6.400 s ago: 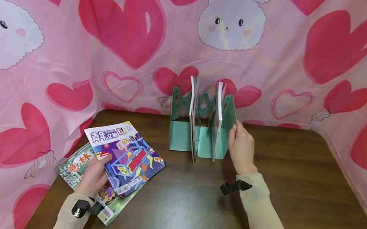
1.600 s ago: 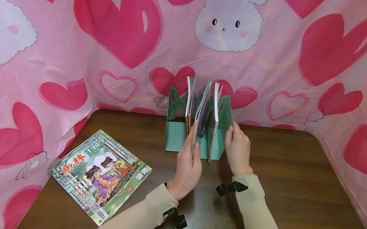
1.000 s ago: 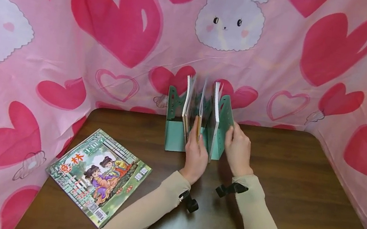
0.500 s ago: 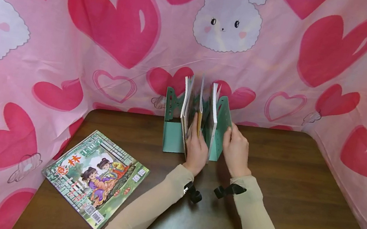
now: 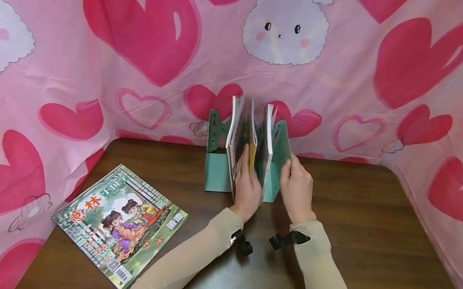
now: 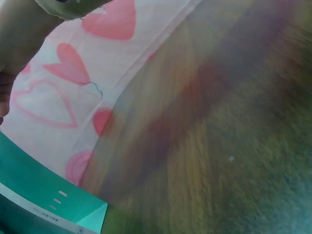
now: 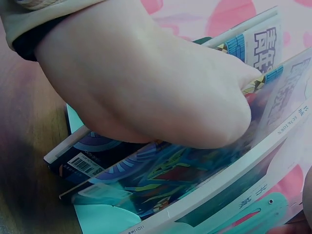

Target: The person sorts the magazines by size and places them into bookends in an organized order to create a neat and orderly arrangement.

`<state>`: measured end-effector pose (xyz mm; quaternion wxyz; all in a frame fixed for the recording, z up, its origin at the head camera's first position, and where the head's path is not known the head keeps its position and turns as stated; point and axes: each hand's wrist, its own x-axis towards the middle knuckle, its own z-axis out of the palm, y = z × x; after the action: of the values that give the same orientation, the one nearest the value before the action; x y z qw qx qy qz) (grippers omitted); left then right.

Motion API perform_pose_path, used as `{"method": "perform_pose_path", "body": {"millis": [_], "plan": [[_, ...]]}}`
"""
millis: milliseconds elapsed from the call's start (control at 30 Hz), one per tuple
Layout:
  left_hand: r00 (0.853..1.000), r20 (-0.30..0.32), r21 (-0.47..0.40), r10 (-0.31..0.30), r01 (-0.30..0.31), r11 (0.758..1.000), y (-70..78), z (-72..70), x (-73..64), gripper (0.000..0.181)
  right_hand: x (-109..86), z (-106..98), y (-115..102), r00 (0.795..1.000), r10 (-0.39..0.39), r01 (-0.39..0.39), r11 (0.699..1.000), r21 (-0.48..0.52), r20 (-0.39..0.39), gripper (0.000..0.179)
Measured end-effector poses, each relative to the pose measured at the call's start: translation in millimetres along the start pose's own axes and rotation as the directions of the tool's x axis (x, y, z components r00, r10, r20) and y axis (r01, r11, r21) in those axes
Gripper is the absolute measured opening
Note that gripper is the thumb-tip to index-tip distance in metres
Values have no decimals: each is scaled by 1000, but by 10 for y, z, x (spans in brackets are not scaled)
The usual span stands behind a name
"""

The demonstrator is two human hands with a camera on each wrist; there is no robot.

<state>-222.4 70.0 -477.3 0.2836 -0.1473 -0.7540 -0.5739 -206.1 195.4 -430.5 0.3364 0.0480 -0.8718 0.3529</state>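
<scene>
A green magazine rack (image 5: pixel 219 167) stands at the back of the table, with magazines upright in it. My left hand (image 5: pixel 248 189) pinches a purple-blue magazine (image 5: pixel 252 140) in the rack's middle, its top tilted slightly left. The right wrist view shows that left hand (image 7: pixel 161 87) across the cover, hiding much of it. To its left stands another magazine (image 5: pixel 232 139); a white-edged one (image 5: pixel 267 150) is on its right. My right hand (image 5: pixel 298 187) grips the front edge of the rack's right side panel (image 5: pixel 281 152). In the left wrist view that panel (image 6: pixel 39 190) appears below the right fingers.
A green-covered magazine (image 5: pixel 124 228) with two cartoon children lies flat on the table's left side. Brown wooden tabletop (image 5: pixel 369 245) extends to the right and front. A pink cloth (image 5: pixel 217 27) with hearts and rabbits rises behind and at both sides.
My left hand has lifted the purple-blue magazine off the green-covered one, brought it right and stood it in the rack. Its top has since tipped left. My right hand keeps gripping the panel.
</scene>
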Motion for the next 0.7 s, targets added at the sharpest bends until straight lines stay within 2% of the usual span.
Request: {"method": "perform_pose_path", "body": {"millis": [233,400,600,700], "plan": [[999,34,5,-21,21,1000,-20,-65,-36,62,-2,2,-2,1000,-5,5,1000,-3,2,28],[998,45,-12,-31,31,999,98,-118,-50,64,8,-3,4,1000,-6,6,1000,-4,-1,30],[997,72,-45,0,3,999,272,-239,-125,68,0,-8,-14,1000,2,-2,1000,-5,3,31],[996,79,-54,42,-38,998,321,-297,-173,67,-7,-5,-18,1000,3,-3,1000,-7,2,29]]}}
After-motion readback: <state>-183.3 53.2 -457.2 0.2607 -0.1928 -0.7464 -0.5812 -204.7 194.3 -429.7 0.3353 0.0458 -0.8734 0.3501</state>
